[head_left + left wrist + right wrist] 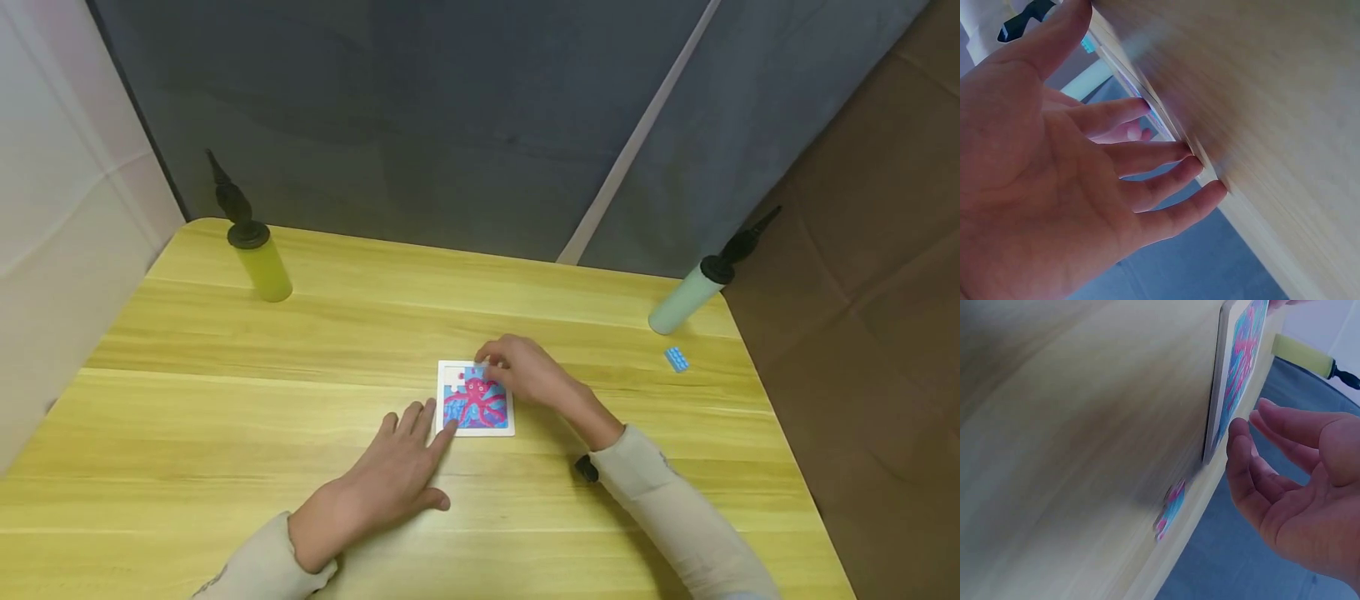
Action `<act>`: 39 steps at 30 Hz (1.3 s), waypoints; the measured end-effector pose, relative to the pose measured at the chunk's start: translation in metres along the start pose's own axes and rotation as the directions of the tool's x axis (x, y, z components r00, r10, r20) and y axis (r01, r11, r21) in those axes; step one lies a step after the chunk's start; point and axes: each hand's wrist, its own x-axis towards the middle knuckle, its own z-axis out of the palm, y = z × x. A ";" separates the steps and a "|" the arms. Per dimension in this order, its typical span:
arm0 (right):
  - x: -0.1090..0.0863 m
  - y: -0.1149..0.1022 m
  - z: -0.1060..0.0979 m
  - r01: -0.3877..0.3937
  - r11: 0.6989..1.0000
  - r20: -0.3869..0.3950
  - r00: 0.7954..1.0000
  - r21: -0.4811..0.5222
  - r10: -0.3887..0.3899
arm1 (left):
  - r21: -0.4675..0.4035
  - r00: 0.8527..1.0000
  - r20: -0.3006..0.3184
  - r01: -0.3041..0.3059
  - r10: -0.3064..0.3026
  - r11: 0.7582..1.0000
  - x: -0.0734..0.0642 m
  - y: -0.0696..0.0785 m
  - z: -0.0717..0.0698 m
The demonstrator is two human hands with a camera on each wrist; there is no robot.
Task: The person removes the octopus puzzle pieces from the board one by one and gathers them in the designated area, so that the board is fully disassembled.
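A square jigsaw puzzle of a pink octopus on blue, in a white frame, lies on the table; its upper-left part shows bare white. My left hand is spread palm down, its index fingertip on the puzzle's lower-left corner and other fingertips beside the left edge. Over the upper-right edge is my right hand, fingers bent, with a gap between thumb and forefinger. No piece shows between them in the right wrist view. A loose pink-and-blue puzzle piece lies beside the frame, near the right hand.
At the back left stands a yellow hand pump with a black top. A pale green hand pump is at the back right, with a small blue studded block in front of it. Dark cloth hangs behind the table.
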 end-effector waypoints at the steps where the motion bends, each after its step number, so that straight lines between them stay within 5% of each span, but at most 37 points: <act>1: 0.001 -0.002 0.001 0.013 1.000 0.009 1.000 -0.005 -0.013 | -0.001 1.000 0.002 0.001 -0.001 1.000 0.000 0.000 0.000; 9: 0.006 -0.009 0.010 0.108 0.992 0.058 0.993 -0.062 -0.104 | -0.004 1.000 0.014 0.007 -0.007 1.000 0.000 0.000 0.000; 29: 0.010 -0.019 0.015 0.153 0.981 0.008 0.988 -0.117 -0.153 | 0.000 0.999 0.010 0.052 -0.052 0.999 -0.007 0.000 0.002; 39: 0.007 -0.015 0.017 0.111 0.989 -0.008 0.994 -0.094 -0.112 | -0.010 0.999 0.024 0.043 -0.043 0.999 -0.006 0.002 0.000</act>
